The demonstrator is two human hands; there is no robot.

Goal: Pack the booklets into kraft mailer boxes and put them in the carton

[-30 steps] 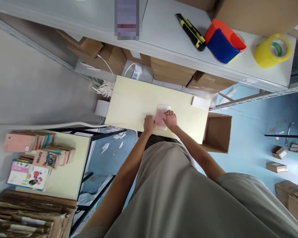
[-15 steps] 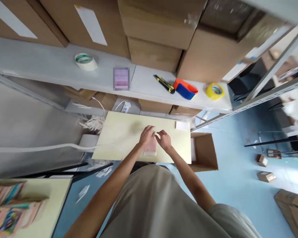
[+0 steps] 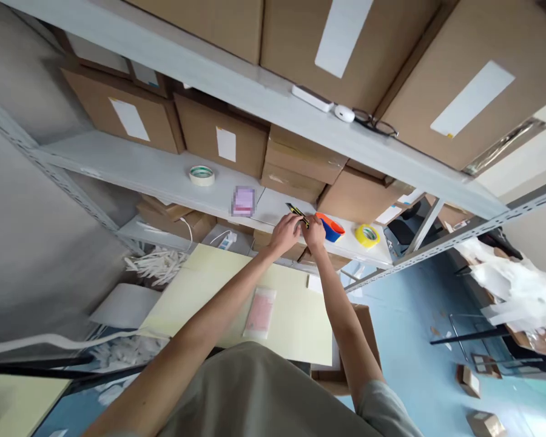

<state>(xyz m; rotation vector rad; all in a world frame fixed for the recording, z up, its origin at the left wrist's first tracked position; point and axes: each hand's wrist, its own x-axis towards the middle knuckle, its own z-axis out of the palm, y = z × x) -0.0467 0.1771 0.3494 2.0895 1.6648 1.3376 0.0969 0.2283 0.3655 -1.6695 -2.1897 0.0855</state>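
My left hand [image 3: 286,235] is raised at the front edge of the grey shelf [image 3: 155,173], its fingers curled inward. Close against it, my right hand [image 3: 314,233] has bent fingers over the near end of a black-and-yellow utility knife [image 3: 296,210]. Whether either hand grips the knife or another small thing between the fingertips is hidden. A roll of red-and-blue tape or strap [image 3: 331,228] lies just right of my right hand. Below my forearms, a flat pink item in a clear sleeve [image 3: 260,312] rests on the pale yellow table [image 3: 295,315].
The shelf also bears white tape [image 3: 202,176], a blurred-out purple card [image 3: 243,201], yellow tape [image 3: 367,235] and cardboard boxes [image 3: 236,136]. Glasses [image 3: 375,123] and a white case [image 3: 344,113] lie on a higher shelf. An open carton [image 3: 366,331] stands right of the table.
Both hands have left the pink item on the table and moved up and forward to the shelf edge by the knife. The view has tilted up, showing the higher shelf.
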